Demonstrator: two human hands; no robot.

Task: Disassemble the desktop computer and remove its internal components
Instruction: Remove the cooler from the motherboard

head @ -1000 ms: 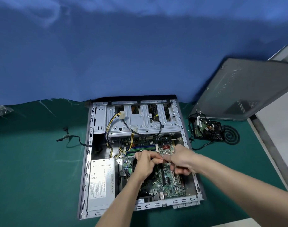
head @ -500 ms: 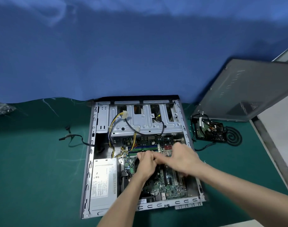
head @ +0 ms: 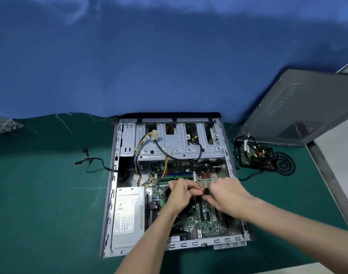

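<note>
Lying at far left on green mat [head: 40, 214]: crumpled plastic bag [head: 3, 125]. Trailing out from left wall of computer case [head: 111, 194]: 1 loose black cable [head: 90, 161]. Lying flat and open at mat centre, that case, holding grey power supply [head: 128, 214] in near-left corner and metal drive cage [head: 177, 143] across far end, with yellow and black wires [head: 147, 139] looping over it. Filling right half inside: green motherboard [head: 208, 224]. Hovering over motherboard middle: left hand [head: 181, 196], fingers curled, pinching small black part [head: 206, 191]. Gripping same part from other side: right hand [head: 226, 196], fingers curled in. Sitting just right of case: removed circuit board [head: 254, 155] tangled in wires, beside black coil [head: 283, 165]. Leaning tilted at far right: grey side panel [head: 303, 109].
</note>
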